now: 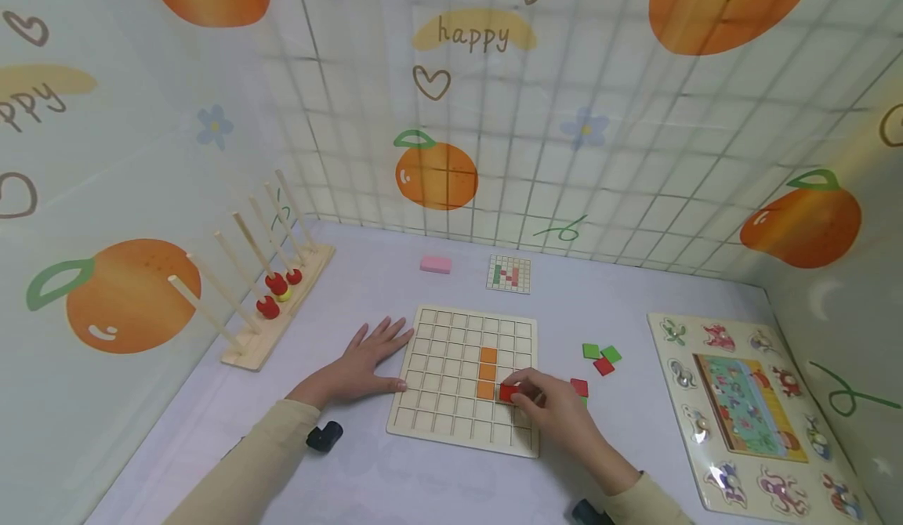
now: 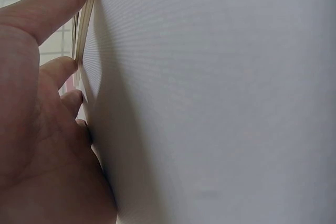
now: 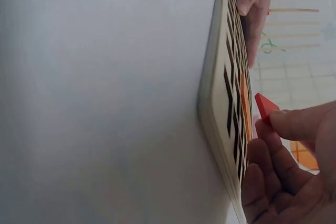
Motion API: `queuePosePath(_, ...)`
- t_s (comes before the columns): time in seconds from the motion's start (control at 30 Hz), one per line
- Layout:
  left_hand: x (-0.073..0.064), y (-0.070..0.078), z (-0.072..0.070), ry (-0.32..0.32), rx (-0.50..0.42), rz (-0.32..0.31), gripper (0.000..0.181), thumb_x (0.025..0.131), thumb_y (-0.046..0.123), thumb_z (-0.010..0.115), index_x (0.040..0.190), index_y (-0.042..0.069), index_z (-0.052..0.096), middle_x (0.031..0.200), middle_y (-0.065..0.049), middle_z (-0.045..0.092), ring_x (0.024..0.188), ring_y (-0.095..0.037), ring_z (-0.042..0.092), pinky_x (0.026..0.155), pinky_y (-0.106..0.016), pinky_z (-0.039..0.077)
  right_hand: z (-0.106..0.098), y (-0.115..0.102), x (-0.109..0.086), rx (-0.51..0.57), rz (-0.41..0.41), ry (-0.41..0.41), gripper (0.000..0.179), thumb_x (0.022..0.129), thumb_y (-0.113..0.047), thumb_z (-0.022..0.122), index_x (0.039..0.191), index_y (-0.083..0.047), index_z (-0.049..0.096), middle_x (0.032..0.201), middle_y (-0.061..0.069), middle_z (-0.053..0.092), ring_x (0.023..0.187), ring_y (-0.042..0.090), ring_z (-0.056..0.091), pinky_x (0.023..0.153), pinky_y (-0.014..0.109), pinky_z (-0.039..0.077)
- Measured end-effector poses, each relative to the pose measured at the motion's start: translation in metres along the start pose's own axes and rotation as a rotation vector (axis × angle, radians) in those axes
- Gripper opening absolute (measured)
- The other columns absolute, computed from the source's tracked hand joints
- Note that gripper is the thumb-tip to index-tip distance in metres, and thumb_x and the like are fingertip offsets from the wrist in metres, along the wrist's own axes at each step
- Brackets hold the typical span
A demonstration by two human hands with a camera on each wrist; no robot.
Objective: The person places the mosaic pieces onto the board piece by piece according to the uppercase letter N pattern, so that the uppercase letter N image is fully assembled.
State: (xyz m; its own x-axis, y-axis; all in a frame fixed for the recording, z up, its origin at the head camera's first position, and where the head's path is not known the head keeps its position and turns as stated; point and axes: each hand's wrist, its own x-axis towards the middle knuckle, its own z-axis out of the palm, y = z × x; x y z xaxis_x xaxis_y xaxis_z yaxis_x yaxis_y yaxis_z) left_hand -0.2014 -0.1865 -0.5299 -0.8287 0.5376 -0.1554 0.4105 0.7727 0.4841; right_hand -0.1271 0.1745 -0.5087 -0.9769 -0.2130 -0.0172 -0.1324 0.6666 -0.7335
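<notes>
A wooden grid board [image 1: 440, 407] lies flat on the table, with several orange square tiles [image 1: 487, 372] set in one column right of its middle. My right hand [image 1: 557, 411] pinches a red square tile [image 3: 265, 106] between thumb and fingertips, just over the board's cells beside the lowest orange tile. In the right wrist view the red tile is tilted, one corner toward the board. My left hand [image 1: 363, 364] rests on the table at the board's left edge, fingers spread; its thumb and index fingertip touch that edge, as the left wrist view [image 2: 58, 9] shows.
Loose red and green tiles [image 1: 591, 350] lie right of the board. Behind it are a pink eraser-like block [image 1: 436, 264] and a small pattern card [image 1: 509, 274]. A wooden peg stand [image 1: 282, 317] with beads stands left; an animal puzzle board [image 1: 680, 423] lies right.
</notes>
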Motion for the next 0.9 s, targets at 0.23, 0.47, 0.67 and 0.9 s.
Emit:
queuePosePath(0.23, 0.000, -0.002, 0.002, 0.003, 0.006, 0.001, 0.097, 0.087, 0.065, 0.067, 0.163, 0.022, 0.025, 0.171, -0.003, 0.008, 0.157, -0.029, -0.003, 0.124, -0.056, -0.008, 0.011, -0.004, 0.001, -0.002, -0.074, -0.036, 0.022, 0.091, -0.012, 0.077, 0.107, -0.027, 0.072, 0.082, -0.016, 0.065, 0.069, 0.006, 0.056, 0.064, 0.021, 0.052)
queuePosePath(0.47, 0.000, -0.001, 0.001, 0.002, 0.004, 0.000, 0.097, 0.087, 0.064, 0.068, 0.163, 0.021, 0.025, 0.171, -0.003, 0.009, 0.157, -0.029, -0.003, 0.124, -0.056, -0.008, 0.019, -0.007, 0.001, -0.024, -0.110, -0.079, 0.019, 0.093, -0.013, 0.075, 0.107, -0.025, 0.074, 0.091, -0.018, 0.067, 0.076, 0.005, 0.057, 0.069, 0.022, 0.054)
queuePosePath(0.67, 0.001, -0.001, 0.001, 0.001, 0.009, -0.003, 0.097, 0.087, 0.065, 0.068, 0.163, 0.022, 0.025, 0.171, -0.003, 0.008, 0.157, -0.028, -0.003, 0.124, -0.056, -0.008, 0.023, -0.009, 0.000, -0.065, -0.144, -0.077, 0.020, 0.090, -0.012, 0.078, 0.105, -0.025, 0.075, 0.098, -0.017, 0.068, 0.083, 0.005, 0.055, 0.074, 0.023, 0.053)
queuePosePath(0.9, 0.000, 0.002, -0.001, 0.001, -0.003, -0.007, 0.096, 0.088, 0.061, 0.070, 0.163, 0.021, 0.026, 0.171, -0.004, 0.010, 0.157, -0.029, -0.003, 0.124, -0.057, -0.007, 0.027, -0.011, 0.001, -0.110, -0.182, -0.075, 0.022, 0.087, -0.012, 0.082, 0.103, -0.025, 0.075, 0.101, -0.015, 0.068, 0.091, 0.005, 0.057, 0.080, 0.027, 0.055)
